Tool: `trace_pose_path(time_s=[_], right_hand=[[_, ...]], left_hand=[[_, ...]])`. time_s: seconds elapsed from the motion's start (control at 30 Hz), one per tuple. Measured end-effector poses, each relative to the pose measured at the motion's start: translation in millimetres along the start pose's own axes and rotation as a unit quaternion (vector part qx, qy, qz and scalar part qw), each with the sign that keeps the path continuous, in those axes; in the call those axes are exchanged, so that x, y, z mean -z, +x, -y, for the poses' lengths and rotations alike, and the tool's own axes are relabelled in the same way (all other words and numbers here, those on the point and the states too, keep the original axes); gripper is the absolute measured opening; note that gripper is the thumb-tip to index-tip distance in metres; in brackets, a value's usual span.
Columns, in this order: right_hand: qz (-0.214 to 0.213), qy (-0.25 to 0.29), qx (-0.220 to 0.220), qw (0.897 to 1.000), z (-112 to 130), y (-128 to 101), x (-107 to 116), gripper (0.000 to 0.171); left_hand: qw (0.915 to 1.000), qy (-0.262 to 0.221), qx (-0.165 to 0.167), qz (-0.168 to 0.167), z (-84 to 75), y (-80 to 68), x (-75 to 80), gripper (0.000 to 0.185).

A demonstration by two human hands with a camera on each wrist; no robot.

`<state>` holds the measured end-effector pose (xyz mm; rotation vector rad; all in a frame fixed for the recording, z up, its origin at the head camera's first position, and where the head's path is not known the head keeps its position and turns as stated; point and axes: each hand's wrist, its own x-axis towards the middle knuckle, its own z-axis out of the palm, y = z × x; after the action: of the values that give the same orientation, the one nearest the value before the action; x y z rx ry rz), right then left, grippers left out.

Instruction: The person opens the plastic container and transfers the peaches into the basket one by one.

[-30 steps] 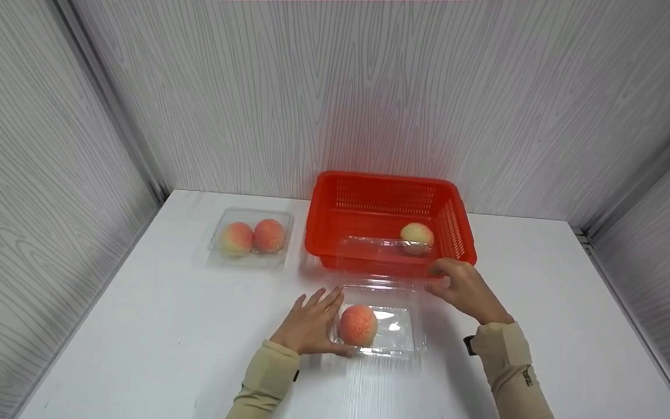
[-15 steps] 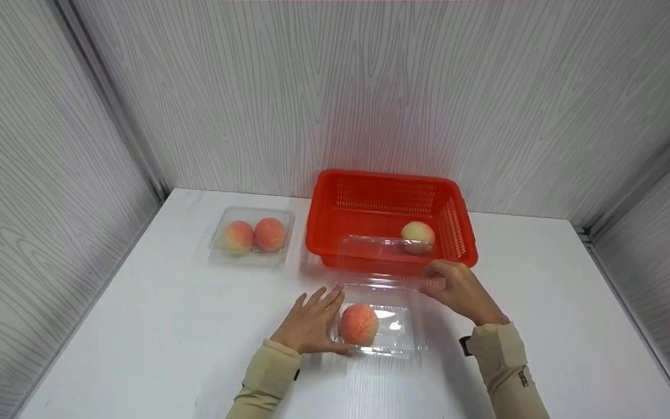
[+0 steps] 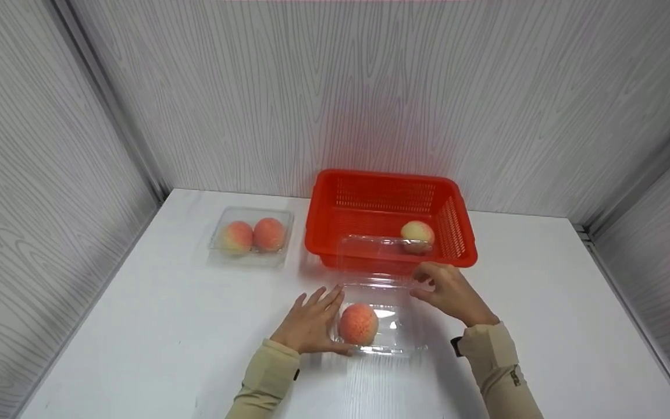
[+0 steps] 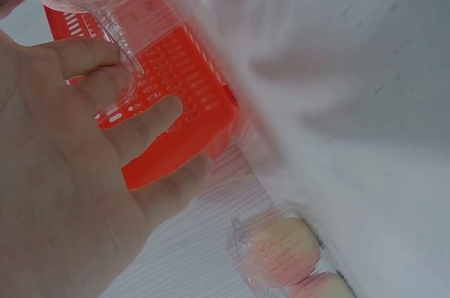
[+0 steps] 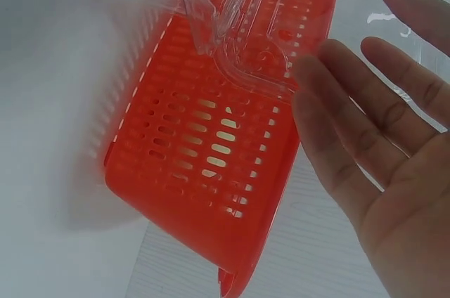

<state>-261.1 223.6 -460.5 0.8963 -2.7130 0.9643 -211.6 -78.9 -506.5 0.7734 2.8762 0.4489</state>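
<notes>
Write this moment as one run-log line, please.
left hand: touches open box; right hand: beside raised lid, contact unclear; open box: pink peach; red basket: pale peach; left box: two peaches

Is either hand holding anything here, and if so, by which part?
No plain grip shows. The left hand rests spread against the left side of the open clear container; the right hand is near its back right corner, contact unclear.

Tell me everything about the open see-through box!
The open clamshell box looks like thin, clear, shiny plastic. It sits flat on the white table, its lid tipped back toward the red basket, one pink peach inside at the left. The left hand touches its left side; whether the right hand touches it is unclear.
</notes>
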Motion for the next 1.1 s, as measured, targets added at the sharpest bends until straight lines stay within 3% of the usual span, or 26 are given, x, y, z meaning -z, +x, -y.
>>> trace_pose_path(time_s=[0.3, 0.8, 1.1], right_hand=[[0.014, -0.014, -0.003, 1.000, 6, 3, -4, 0.021], [0.083, 0.028, -0.022, 0.996, 15, 7, -10, 0.032], [0.099, 0.015, -0.015, 0.995, 18, 8, -13, 0.036]], left_hand=[[1.0000, -0.004, -0.005, 0.002, 0.0, -0.2, 0.4, 0.111], [1.0000, -0.001, 0.000, 0.003, 0.1, 0.3, 0.6, 0.112], [1.0000, -0.005, 0.005, 0.004, 0.3, 1.0, -0.1, 0.113]])
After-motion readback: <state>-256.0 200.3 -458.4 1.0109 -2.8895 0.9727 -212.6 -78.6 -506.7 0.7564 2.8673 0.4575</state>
